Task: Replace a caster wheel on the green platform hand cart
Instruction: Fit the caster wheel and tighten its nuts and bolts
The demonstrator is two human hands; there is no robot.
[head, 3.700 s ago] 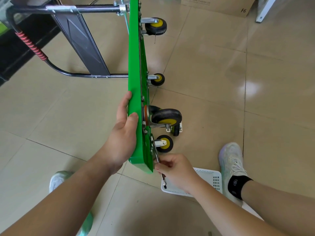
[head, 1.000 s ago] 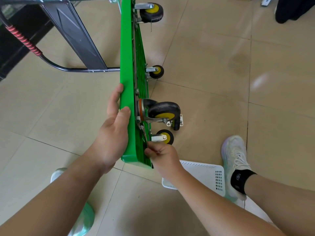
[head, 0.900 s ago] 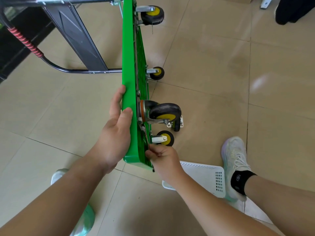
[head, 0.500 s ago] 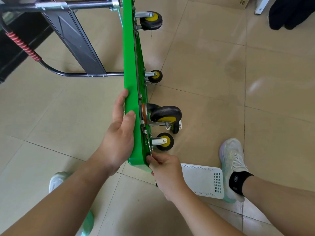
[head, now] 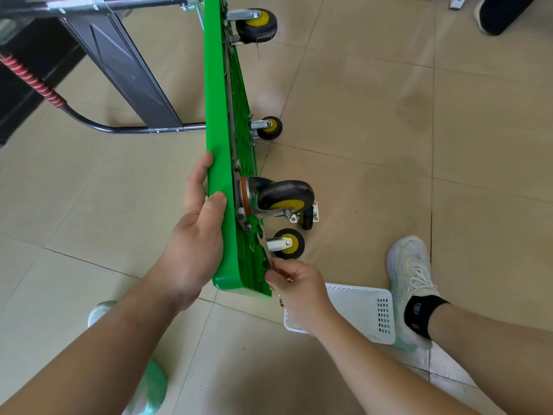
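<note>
Head view. The green platform hand cart (head: 220, 175) stands on one edge on the floor (head: 389, 130), with its underside facing right. Our left hand (head: 194, 244) grips the deck's upper rim, thumb on the edge and fingers curled round the far face, and steadies the cart. Our right hand (head: 296, 286) pinches the handle of a flat wrench (head: 263, 247); the tool's head reaches up to a bolt at the mounting plate of the large caster wheel (head: 284, 196).

Progress: the large caster sits against the underside, and a loose caster (head: 308, 217) lies on the floor just behind it — we judge that one to be the removed part. The exchange therefore appears made. What remains is fastening the plate bolts — we cannot tell how many are tight — then righting the cart. A white basket (head: 359, 313) lies near the right hand.
</note>
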